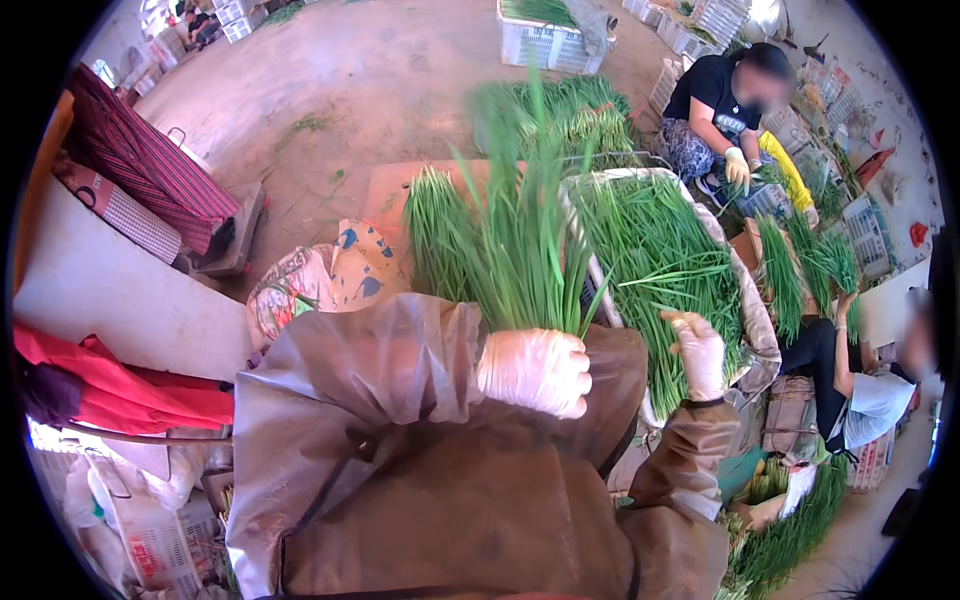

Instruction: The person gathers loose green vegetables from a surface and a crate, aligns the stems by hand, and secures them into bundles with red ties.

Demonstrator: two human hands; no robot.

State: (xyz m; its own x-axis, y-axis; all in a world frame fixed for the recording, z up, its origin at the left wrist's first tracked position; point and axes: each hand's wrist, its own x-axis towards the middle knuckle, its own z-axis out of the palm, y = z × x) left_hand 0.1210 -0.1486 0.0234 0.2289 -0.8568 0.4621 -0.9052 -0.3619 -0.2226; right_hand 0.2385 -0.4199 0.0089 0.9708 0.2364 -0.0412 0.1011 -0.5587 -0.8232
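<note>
My left hand [537, 372], in a pale thin glove, is closed round the lower end of a bunch of garlic chives [530, 250]. The long green leaves stand up from the fist and blur toward their tips. My right hand [699, 358], gloved alike, is over the near right part of a cloth-lined crate [752, 300]. Its index finger and thumb are apart, and I see nothing gripped between them. Loose garlic chives [655, 235] fill this crate. Left of the held bunch, more chives [437, 230] lie on a reddish-brown board [388, 190].
Chives [590, 115] lie in a heap beyond the board, before a white crate [550, 45]. Two people work at the right, one crouching [715, 110], one seated [870, 400], with chive bunches [815, 260] between them. A patterned bag [345, 265] and a white surface [130, 280] stand left.
</note>
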